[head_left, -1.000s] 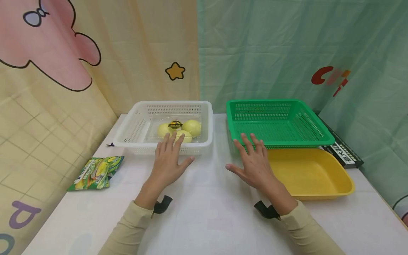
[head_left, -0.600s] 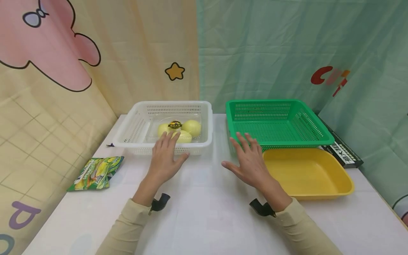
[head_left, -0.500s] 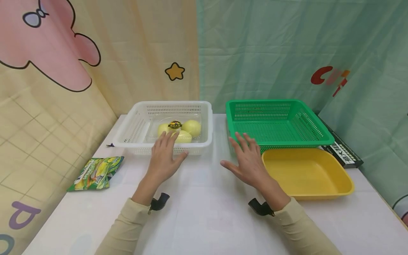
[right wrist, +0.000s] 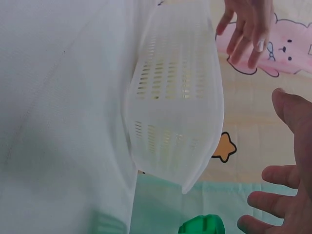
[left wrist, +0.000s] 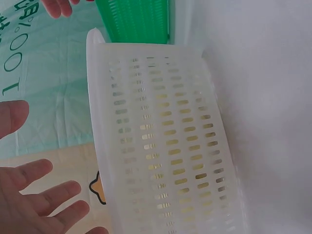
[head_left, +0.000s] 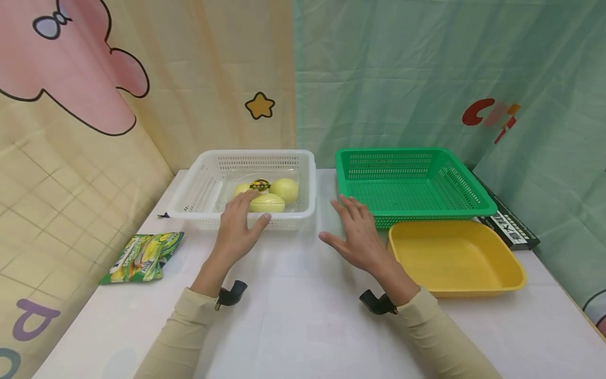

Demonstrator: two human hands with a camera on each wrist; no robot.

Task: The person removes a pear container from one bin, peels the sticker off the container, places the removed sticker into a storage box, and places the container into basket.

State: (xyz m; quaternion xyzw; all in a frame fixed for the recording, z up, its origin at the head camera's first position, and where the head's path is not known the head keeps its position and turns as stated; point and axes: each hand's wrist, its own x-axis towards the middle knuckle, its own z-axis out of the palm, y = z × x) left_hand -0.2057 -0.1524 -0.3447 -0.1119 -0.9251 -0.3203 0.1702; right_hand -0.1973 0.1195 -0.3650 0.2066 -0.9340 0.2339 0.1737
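Note:
My left hand is in the air at the front of the white perforated basket. Its fingers are spread and hold nothing; their tips overlap the basket's inside in the head view. In that basket lies a clear plastic box with a dark label and round pale yellow-green fruits inside. My right hand, also spread and holding nothing, hovers by the front left corner of the green basket. From the left wrist view, the white basket's side wall appears close by, past the fingers.
To the right, a yellow tray stands in front of the green basket. A flat black box lies beside them at the right edge. Two overlapping green and yellow packets lie at the left. A curtain closes off the back.
Both hands have drifted left. The right hand has moved away from the yellow tray toward the middle, and the left hand's fingers now cover less of the fruit. Baskets and tray have not moved.

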